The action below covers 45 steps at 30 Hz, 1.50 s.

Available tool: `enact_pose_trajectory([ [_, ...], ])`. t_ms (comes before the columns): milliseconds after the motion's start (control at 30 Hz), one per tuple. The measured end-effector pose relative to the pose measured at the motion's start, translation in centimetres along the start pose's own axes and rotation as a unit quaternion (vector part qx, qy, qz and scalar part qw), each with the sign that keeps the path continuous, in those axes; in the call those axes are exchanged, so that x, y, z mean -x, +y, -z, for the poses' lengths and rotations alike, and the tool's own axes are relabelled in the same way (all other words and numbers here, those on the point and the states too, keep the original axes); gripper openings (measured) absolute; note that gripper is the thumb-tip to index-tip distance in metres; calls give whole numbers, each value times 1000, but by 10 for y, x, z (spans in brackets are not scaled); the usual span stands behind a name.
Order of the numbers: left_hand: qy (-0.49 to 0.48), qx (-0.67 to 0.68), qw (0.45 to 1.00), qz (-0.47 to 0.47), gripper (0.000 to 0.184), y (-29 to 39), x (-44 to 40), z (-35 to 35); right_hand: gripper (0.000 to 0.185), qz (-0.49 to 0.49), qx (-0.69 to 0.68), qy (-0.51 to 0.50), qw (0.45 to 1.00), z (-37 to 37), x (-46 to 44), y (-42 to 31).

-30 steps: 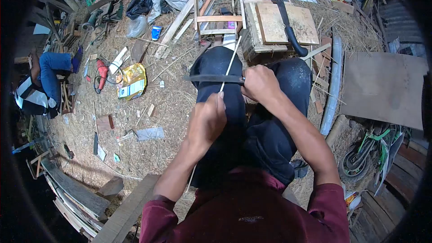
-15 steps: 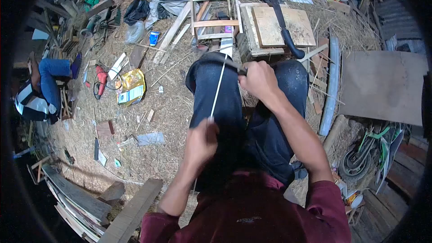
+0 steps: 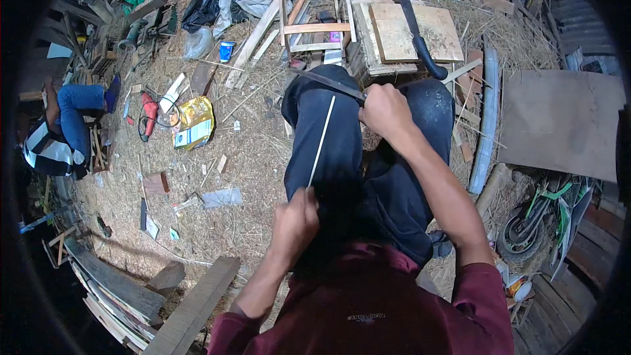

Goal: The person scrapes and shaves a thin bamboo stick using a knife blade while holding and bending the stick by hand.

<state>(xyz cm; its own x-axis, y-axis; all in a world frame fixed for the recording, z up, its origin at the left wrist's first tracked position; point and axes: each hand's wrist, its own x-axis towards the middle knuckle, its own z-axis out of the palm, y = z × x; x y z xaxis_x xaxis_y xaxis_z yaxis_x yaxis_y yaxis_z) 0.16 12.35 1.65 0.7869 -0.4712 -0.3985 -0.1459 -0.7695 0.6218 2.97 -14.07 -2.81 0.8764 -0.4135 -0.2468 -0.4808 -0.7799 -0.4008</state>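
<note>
My left hand (image 3: 296, 218) is closed round a thin pale strip (image 3: 321, 139), which slants up over my left thigh and ends near the knee. My right hand (image 3: 386, 112) grips the handle of a long dark knife (image 3: 327, 81) between my knees. Its blade points left across my left knee, just beyond the strip's far end. Blade and strip appear apart.
Ahead stand a wooden frame (image 3: 317, 28) and a board (image 3: 420, 33) with a dark-handled tool (image 3: 419, 39) on it. A red power tool (image 3: 150, 115) and a yellow packet (image 3: 194, 123) lie left. Another person's legs (image 3: 77, 108) show far left. A small motorbike (image 3: 536, 217) is right.
My left hand has drawn back toward my body with the strip, whose far end has come down onto the thigh. The knife has moved from crossing the strip to beyond its end.
</note>
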Motion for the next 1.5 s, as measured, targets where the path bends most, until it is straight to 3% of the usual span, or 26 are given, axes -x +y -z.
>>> enact_pose_trajectory([
  [133, 29, 29, 999, -18, 24, 2, 1, 3, 28, -24, -28, 1, 999, 1, 1, 5],
  [200, 47, 42, 996, -59, 25, 10, -17, 9, 29, -31, -108, 16, 994, 2, -4, 9],
  [367, 77, 71, 993, -63, 34, 30, -48, 13, 30, -21, -249, 76, 965, 7, 2, 6],
  [600, 63, 77, 994, -48, 38, 32, -66, 9, 16, 115, -16, 76, 990, 6, 21, 1],
  [700, 61, 70, 995, -39, 38, 40, -73, 12, 13, 157, 59, -7, 986, 1, 28, 1],
  [900, 58, 80, 992, -79, 33, 36, -74, 10, 11, 99, 71, 32, 992, -13, 23, -1],
  [1300, 44, 100, 991, -74, 27, 21, -45, 10, 14, 33, 63, 31, 997, -22, 24, -13],
  [1433, 23, 78, 996, -26, 29, 1, -8, 4, 14, -44, 18, 64, 997, 1, 0, -5],
  [1500, 19, 88, 996, 14, 30, -6, 0, 4, 15, -31, 25, 63, 997, -4, -7, 1],
])
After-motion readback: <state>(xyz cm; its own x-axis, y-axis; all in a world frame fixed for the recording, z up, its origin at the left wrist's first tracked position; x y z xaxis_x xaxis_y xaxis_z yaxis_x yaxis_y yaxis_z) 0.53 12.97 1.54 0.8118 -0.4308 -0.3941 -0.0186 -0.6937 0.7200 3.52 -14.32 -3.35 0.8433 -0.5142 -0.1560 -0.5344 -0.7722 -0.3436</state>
